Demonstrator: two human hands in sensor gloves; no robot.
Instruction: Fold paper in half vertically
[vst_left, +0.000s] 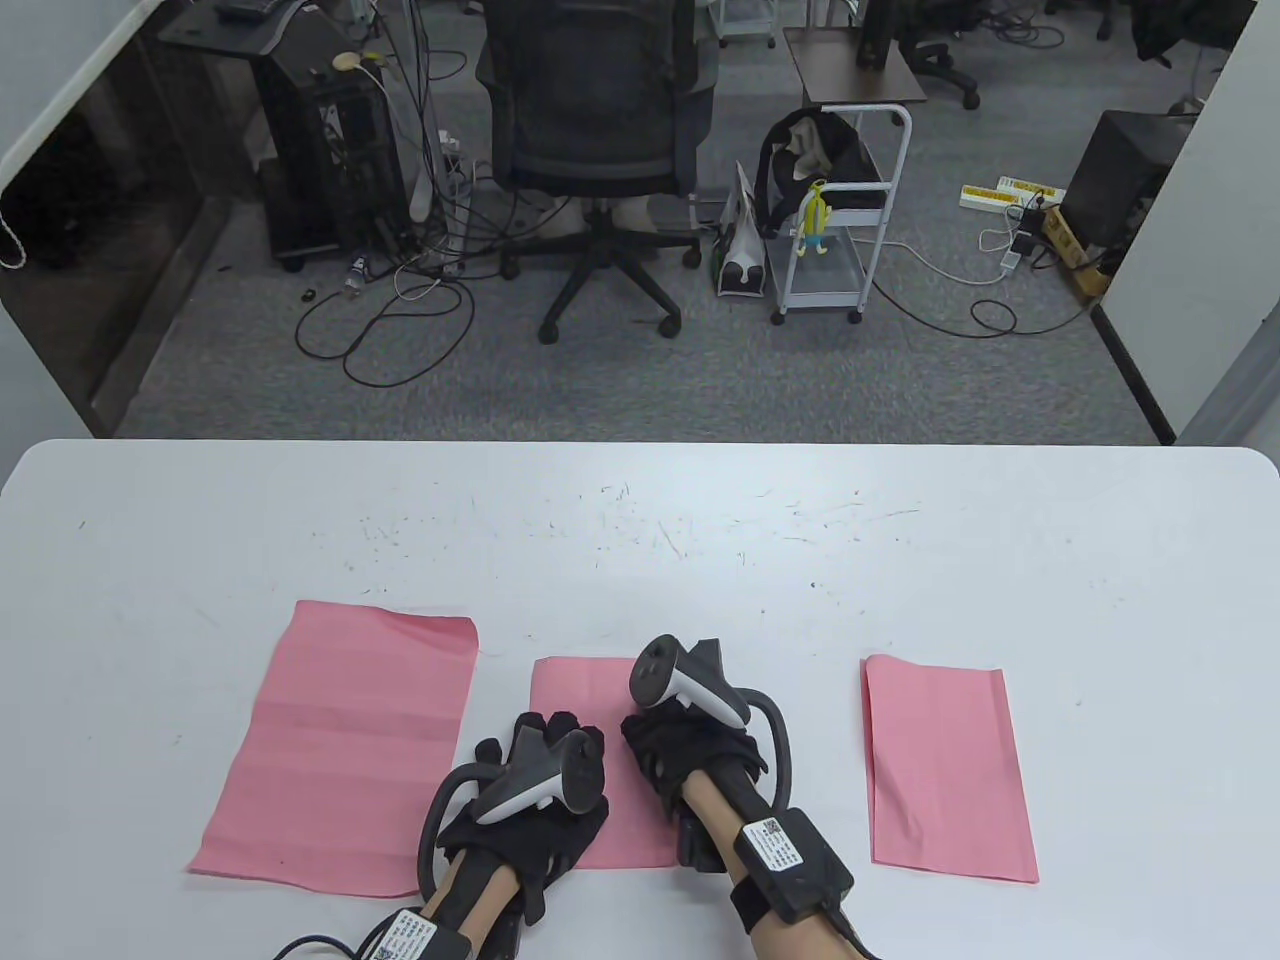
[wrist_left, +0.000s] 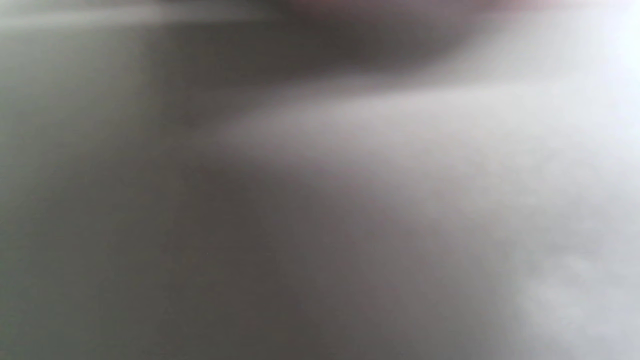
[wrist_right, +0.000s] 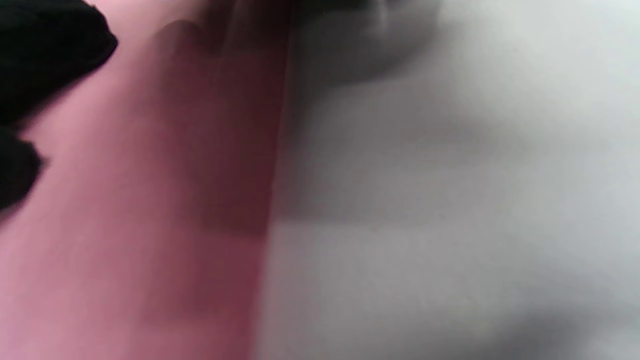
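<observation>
Three pink papers lie near the front edge of the white table (vst_left: 640, 540). The middle paper (vst_left: 575, 690) is narrow and lies flat under both gloved hands. My left hand (vst_left: 535, 740) rests flat on its near left part with the fingers spread. My right hand (vst_left: 655, 755) presses on its right side; the tracker hides most of its fingers. In the right wrist view the paper (wrist_right: 140, 225) lies flat with a straight edge against the table, and black fingertips (wrist_right: 45, 55) touch it at the top left. The left wrist view is a grey blur.
A wider, unfolded pink sheet (vst_left: 345, 740) lies to the left. A narrow pink paper (vst_left: 945, 770) lies to the right. Beyond the table's far edge stand an office chair (vst_left: 600, 150) and a white cart (vst_left: 840, 220).
</observation>
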